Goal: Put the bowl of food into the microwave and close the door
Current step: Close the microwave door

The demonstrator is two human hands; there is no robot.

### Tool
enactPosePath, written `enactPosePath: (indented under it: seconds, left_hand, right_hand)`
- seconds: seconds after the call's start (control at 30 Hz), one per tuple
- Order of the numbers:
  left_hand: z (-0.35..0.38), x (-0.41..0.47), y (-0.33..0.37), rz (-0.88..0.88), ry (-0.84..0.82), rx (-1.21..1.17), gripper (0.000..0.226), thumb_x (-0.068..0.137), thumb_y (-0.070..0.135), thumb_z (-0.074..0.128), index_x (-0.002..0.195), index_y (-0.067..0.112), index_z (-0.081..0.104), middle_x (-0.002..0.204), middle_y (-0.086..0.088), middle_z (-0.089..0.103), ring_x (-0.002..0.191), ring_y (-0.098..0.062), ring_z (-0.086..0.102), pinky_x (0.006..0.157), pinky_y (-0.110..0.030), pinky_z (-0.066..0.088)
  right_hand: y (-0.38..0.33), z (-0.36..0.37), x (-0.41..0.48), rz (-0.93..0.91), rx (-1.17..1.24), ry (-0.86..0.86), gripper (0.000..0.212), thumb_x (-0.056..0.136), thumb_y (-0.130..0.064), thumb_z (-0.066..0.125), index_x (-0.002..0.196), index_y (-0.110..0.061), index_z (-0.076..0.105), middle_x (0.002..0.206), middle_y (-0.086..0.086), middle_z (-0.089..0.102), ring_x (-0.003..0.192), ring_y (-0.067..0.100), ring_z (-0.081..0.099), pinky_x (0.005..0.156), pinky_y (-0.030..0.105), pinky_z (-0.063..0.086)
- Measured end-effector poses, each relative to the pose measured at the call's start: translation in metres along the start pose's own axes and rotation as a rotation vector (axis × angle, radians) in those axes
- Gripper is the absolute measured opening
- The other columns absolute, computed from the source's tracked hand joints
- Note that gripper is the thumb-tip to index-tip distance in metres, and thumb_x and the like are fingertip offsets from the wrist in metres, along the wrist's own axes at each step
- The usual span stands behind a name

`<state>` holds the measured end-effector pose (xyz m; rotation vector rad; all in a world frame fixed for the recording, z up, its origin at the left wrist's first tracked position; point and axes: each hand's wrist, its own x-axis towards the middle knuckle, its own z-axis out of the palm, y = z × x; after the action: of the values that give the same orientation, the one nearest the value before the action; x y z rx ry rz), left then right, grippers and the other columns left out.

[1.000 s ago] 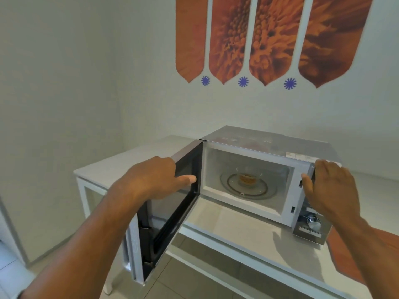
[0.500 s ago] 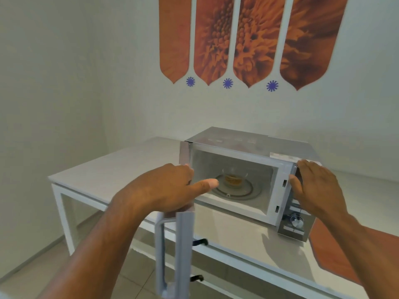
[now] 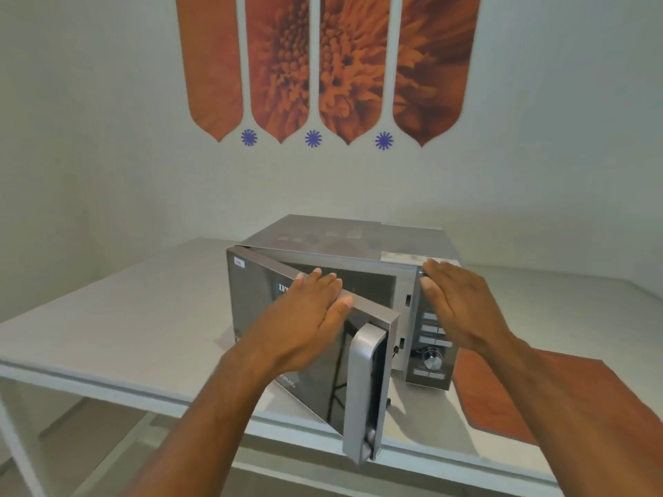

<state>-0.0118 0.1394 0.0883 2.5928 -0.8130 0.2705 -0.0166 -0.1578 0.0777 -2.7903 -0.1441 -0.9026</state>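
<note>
A silver microwave stands on a white table. Its dark glass door is hinged on the left and stands ajar, roughly a quarter open, with the grey handle nearest me. My left hand lies flat on the outside of the door, fingers spread, thumb over its top edge. My right hand rests flat against the control panel at the microwave's top right corner, holding nothing. The door hides the bowl of food inside.
An orange mat lies on the table right of the microwave. The wall behind carries orange flower panels. The table's front edge runs just under the open door. Tiled floor shows below at the left.
My left hand has swung the door from wide open to nearly shut. The bowl on the turntable, visible before, is now hidden behind the door. My right hand stays on the microwave's right side.
</note>
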Motion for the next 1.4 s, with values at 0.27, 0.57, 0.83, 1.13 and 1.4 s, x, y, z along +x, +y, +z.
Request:
enactPosePath:
  seconds: [0.27, 0.57, 0.83, 1.13, 1.4]
  left_hand:
    - [0.028, 0.056, 0.004, 0.089, 0.057, 0.094, 0.079, 0.105, 0.060, 0.011, 0.170, 0.017, 0.023, 0.181, -0.003, 0.022, 0.169, -0.018, 0.005, 0.133, -0.033, -0.006]
    - [0.044, 0.088, 0.003, 0.065, 0.071, 0.163, 0.083, 0.101, 0.063, 0.009, 0.171, 0.020, 0.016, 0.182, -0.003, 0.018, 0.168, -0.020, 0.011, 0.136, -0.039, -0.001]
    - [0.052, 0.102, 0.003, 0.035, 0.077, 0.224, 0.079, 0.105, 0.062, 0.012, 0.172, 0.020, 0.006, 0.183, -0.003, 0.006, 0.169, -0.021, 0.003, 0.130, -0.036, -0.010]
    - [0.058, 0.109, 0.003, 0.033, 0.103, 0.251, 0.077, 0.109, 0.061, 0.017, 0.172, 0.020, 0.004, 0.183, -0.003, 0.004, 0.169, -0.022, 0.001, 0.134, -0.040, -0.008]
    - [0.062, 0.113, 0.001, 0.045, 0.119, 0.272, 0.078, 0.108, 0.062, 0.015, 0.172, 0.018, 0.003, 0.183, -0.005, 0.003, 0.169, -0.023, 0.000, 0.131, -0.038, -0.011]
  right_hand:
    - [0.011, -0.002, 0.003, 0.020, 0.011, -0.085, 0.100, 0.094, -0.080, -0.002, 0.156, -0.020, 0.048, 0.159, 0.005, 0.054, 0.148, 0.024, 0.049, 0.126, 0.047, 0.032]
    - [0.014, 0.010, 0.018, 0.078, -0.122, -0.013, 0.062, 0.102, -0.070, 0.029, 0.137, -0.031, 0.062, 0.136, -0.008, 0.071, 0.124, 0.018, 0.064, 0.107, 0.042, 0.046]
    - [0.008, 0.015, 0.023, 0.113, -0.165, 0.041, 0.040, 0.106, -0.053, 0.040, 0.123, -0.029, 0.067, 0.119, -0.008, 0.076, 0.111, 0.018, 0.068, 0.097, 0.039, 0.050]
    - [-0.001, 0.020, 0.027, 0.200, -0.202, 0.046, 0.040, 0.107, -0.051, 0.040, 0.119, -0.028, 0.070, 0.114, -0.004, 0.077, 0.104, 0.018, 0.069, 0.101, 0.039, 0.053]
    - [0.001, 0.030, 0.030, 0.252, -0.224, 0.021, 0.042, 0.109, -0.049, 0.038, 0.135, -0.029, 0.063, 0.131, -0.003, 0.072, 0.118, 0.018, 0.066, 0.109, 0.034, 0.044]
